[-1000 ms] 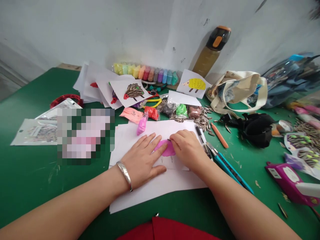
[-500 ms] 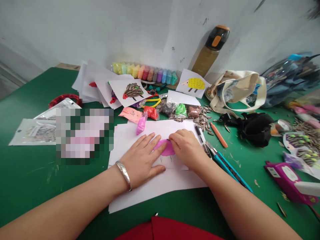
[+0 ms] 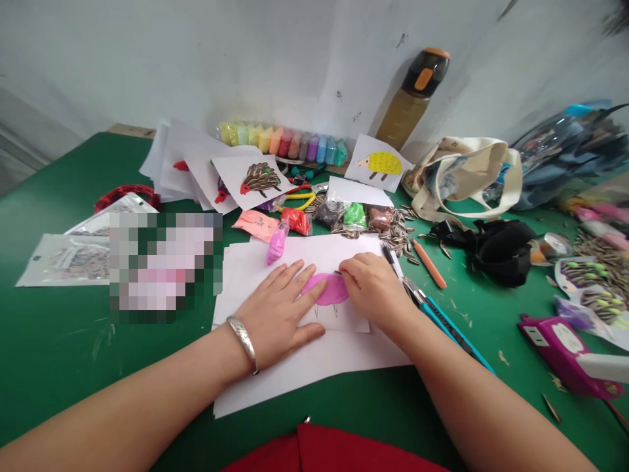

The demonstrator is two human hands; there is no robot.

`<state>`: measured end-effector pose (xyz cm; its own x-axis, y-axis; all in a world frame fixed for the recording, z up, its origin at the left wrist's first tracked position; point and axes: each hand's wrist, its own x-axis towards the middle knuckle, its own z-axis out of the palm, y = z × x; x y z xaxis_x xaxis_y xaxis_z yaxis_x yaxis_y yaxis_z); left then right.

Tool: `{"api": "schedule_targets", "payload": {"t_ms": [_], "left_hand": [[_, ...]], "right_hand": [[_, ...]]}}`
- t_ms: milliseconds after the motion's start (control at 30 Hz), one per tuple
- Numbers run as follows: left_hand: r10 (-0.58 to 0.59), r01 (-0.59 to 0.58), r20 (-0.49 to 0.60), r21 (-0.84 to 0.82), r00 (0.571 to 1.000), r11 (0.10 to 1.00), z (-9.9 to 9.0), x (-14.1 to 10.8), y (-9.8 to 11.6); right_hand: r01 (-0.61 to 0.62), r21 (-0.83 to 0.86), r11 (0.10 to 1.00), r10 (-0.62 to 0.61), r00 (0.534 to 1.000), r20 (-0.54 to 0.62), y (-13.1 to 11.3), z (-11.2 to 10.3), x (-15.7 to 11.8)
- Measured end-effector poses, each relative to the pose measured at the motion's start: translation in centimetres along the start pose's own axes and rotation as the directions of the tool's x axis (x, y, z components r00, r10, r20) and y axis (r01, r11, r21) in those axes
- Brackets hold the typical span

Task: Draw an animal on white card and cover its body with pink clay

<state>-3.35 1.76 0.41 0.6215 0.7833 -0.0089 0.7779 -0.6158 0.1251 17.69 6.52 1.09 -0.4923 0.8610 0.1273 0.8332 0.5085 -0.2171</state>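
My left hand (image 3: 280, 314) lies flat with fingers spread on white paper, its index fingertip over the left part of a flat pink clay oval (image 3: 331, 290). Pencilled legs show under the oval on a smaller sheet (image 3: 351, 321), which rests on larger white sheets (image 3: 275, 390). At the oval's upper right edge my right hand (image 3: 371, 285) is closed in a pinch. A small dark sliver (image 3: 338, 271) pokes out left from its fingertips; its rest is hidden in the fingers. A pink clay packet (image 3: 276, 246) lies on the paper beyond my left hand.
Behind are clay packets (image 3: 297, 221), sunflower seeds (image 3: 393, 239) and finished animal pictures (image 3: 255, 180). A pen (image 3: 390, 259), utility knife (image 3: 449, 328) and orange stick (image 3: 429, 263) lie right. A bottle (image 3: 410, 98) stands by the wall; a purple glue gun (image 3: 565, 354) is far right.
My right hand has shifted slightly right along the oval's upper edge, the dark sliver moving with it, so more of the pink shows. My left hand stays in place.
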Motion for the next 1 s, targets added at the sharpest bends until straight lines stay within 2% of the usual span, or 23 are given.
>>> {"api": "schedule_targets", "payload": {"t_ms": [233,367,500,667,833,1000], "left_hand": [[-0.002,0.002,-0.011,-0.006,1.000,1.000,0.05,-0.09,0.00],[-0.004,0.004,-0.010,-0.008,1.000,1.000,0.08,-0.10,0.01],[-0.007,0.007,-0.022,-0.010,1.000,1.000,0.19,-0.14,-0.01],[-0.003,0.003,-0.027,-0.018,1.000,1.000,0.25,-0.19,-0.09],[-0.009,0.008,-0.021,-0.019,1.000,1.000,0.18,-0.12,-0.06],[-0.014,0.013,-0.017,-0.023,1.000,1.000,0.18,-0.15,0.01]], "right_hand": [[-0.037,-0.009,0.999,0.037,0.999,0.014,-0.21,-0.29,-0.19],[-0.017,-0.001,1.000,0.017,1.000,0.021,-0.26,-0.24,-0.23],[-0.070,-0.011,0.997,0.070,0.998,0.003,-0.20,-0.10,-0.37],[-0.060,0.022,0.998,0.060,0.998,-0.002,-0.47,-0.03,-0.66],[-0.148,0.090,0.985,0.148,0.989,0.002,-0.28,-0.19,-0.45],[-0.131,0.072,0.989,0.132,0.991,-0.008,-0.51,0.04,-0.74]]}}
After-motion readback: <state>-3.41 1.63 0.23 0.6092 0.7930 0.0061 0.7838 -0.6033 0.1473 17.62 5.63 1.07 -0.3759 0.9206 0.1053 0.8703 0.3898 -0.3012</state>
